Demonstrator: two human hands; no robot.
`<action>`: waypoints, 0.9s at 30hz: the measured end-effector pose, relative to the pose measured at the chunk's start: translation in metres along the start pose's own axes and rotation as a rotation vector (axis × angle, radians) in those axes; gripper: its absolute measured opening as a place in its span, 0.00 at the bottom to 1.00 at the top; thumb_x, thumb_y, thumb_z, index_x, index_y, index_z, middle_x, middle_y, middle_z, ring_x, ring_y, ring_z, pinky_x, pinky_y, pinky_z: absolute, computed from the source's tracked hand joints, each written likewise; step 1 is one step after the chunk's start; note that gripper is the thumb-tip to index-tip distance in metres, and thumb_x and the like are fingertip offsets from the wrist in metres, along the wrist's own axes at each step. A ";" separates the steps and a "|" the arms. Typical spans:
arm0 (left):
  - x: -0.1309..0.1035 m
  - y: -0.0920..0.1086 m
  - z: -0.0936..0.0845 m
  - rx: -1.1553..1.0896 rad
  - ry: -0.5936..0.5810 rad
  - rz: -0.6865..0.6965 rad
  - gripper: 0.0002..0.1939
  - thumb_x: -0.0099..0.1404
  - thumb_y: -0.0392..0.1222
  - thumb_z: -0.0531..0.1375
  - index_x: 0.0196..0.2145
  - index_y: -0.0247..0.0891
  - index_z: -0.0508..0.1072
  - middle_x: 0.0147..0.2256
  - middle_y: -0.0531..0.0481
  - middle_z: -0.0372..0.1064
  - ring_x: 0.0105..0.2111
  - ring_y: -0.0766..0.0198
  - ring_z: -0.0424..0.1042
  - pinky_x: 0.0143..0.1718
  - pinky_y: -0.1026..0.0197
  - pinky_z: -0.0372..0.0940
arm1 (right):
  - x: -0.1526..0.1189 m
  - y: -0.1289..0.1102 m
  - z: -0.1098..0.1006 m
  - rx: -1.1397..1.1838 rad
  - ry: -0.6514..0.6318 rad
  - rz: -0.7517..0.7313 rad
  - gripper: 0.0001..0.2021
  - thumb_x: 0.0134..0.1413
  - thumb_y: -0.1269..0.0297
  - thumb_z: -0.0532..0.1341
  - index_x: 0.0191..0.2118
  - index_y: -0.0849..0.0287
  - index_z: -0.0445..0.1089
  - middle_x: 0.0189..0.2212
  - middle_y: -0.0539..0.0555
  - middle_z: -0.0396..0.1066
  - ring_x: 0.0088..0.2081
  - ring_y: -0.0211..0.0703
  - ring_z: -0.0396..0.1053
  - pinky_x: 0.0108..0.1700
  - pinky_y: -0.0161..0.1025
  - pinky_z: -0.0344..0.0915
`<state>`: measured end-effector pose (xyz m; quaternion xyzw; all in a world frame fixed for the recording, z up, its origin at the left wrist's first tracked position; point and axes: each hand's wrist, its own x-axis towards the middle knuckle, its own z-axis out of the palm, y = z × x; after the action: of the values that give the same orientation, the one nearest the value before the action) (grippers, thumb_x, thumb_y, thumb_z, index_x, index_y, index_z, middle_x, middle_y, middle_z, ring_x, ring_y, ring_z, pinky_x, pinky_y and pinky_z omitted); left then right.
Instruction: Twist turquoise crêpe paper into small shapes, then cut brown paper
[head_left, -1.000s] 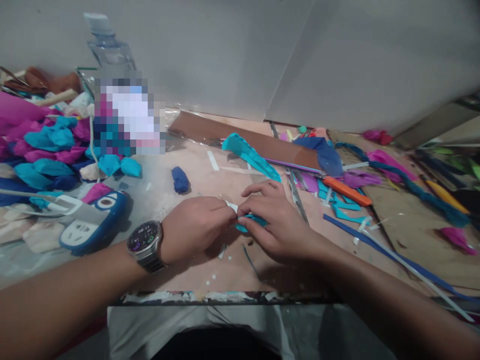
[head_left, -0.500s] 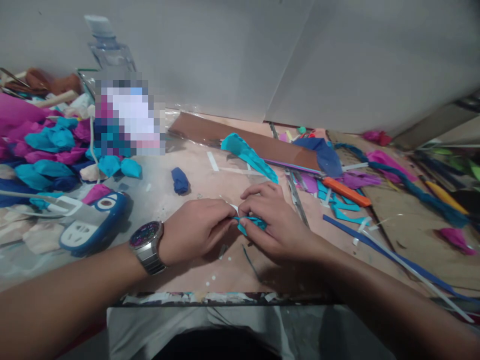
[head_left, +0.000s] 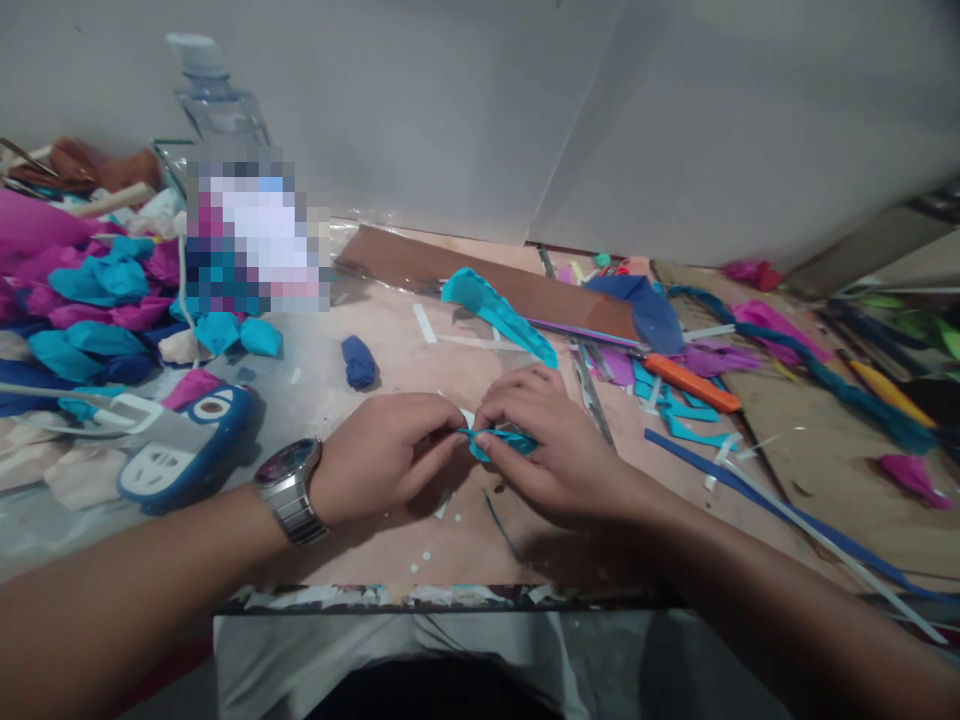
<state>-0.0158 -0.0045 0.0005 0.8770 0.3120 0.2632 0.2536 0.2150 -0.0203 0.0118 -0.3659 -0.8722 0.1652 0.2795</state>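
Observation:
Low over the table's middle, my left hand (head_left: 382,450) pinches the left end of a small turquoise paper piece (head_left: 504,442). Its wider right part is held between the thumb and curled fingers of my right hand (head_left: 551,440), which hide some of it. Just beyond my right fingers lies a longer turquoise paper strip (head_left: 499,310), its narrow end close to my knuckles. A dark blue crumpled paper piece (head_left: 360,362) rests on the table beyond my left hand.
At the left are piled coloured paper pieces (head_left: 97,340) and a blue-and-white power strip (head_left: 191,450). A bottle (head_left: 217,100) stands behind. Brown paper (head_left: 480,285) spans the back; an orange cutter (head_left: 691,382) and blue strips (head_left: 720,475) lie right.
My left hand has shifted slightly left, and the pinched end of the turquoise piece looks more drawn out between my hands. My right hand has barely moved.

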 end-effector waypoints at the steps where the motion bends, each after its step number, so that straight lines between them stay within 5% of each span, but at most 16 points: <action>1: 0.000 0.000 0.000 0.006 -0.002 -0.004 0.09 0.74 0.40 0.56 0.38 0.37 0.76 0.33 0.52 0.76 0.32 0.65 0.71 0.36 0.63 0.61 | 0.000 0.000 0.000 -0.002 0.004 -0.005 0.01 0.65 0.66 0.62 0.41 0.56 0.70 0.38 0.52 0.76 0.46 0.47 0.70 0.58 0.52 0.56; 19: 0.000 0.005 0.000 -0.201 -0.053 -0.172 0.12 0.73 0.40 0.56 0.34 0.37 0.77 0.30 0.54 0.74 0.30 0.67 0.69 0.34 0.63 0.60 | -0.001 0.004 0.003 -0.007 0.047 -0.012 0.01 0.64 0.68 0.63 0.40 0.56 0.72 0.34 0.49 0.77 0.38 0.41 0.74 0.61 0.49 0.56; 27: 0.002 0.005 0.001 -0.621 -0.095 -0.314 0.13 0.75 0.44 0.56 0.38 0.34 0.76 0.29 0.53 0.74 0.29 0.68 0.69 0.33 0.66 0.64 | 0.002 0.003 -0.003 -0.176 0.072 -0.168 0.04 0.67 0.67 0.61 0.40 0.55 0.74 0.33 0.49 0.79 0.39 0.41 0.75 0.63 0.52 0.52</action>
<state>-0.0122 -0.0069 0.0037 0.7108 0.3359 0.2621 0.5597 0.2175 -0.0169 0.0131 -0.3205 -0.9002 0.0506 0.2904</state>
